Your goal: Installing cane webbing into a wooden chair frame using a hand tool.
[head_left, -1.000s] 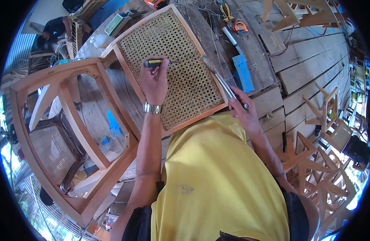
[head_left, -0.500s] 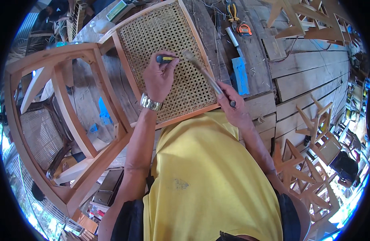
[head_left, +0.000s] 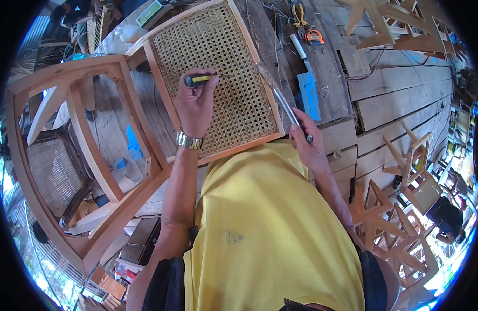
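Observation:
My left hand (head_left: 195,106) is closed round a small yellow-and-black handled tool (head_left: 196,81) with a thin metal shaft, over the woven cane seat (head_left: 187,49) of a pale wooden frame (head_left: 153,68). My right hand (head_left: 309,142) grips a long metal tool (head_left: 285,103) at the frame's lower right; its flattened, dull tip reaches the right edge of the cane. The cane frame lies tilted on a plank bench (head_left: 326,78), joined or touching an unwoven wooden chair frame (head_left: 87,243) at the left.
Pliers (head_left: 300,18), a tape measure (head_left: 313,37), a white-handled blade (head_left: 297,46) and blue strips (head_left: 308,96) lie right of the frame. Wooden chair parts (head_left: 384,217) crowd the right. A person (head_left: 67,15) is at upper left, another (head_left: 446,223) at far right.
My left hand moved up and right, then back left. My right hand and its tool swung left, then back right toward the frame's edge. The whole view shifted slightly.

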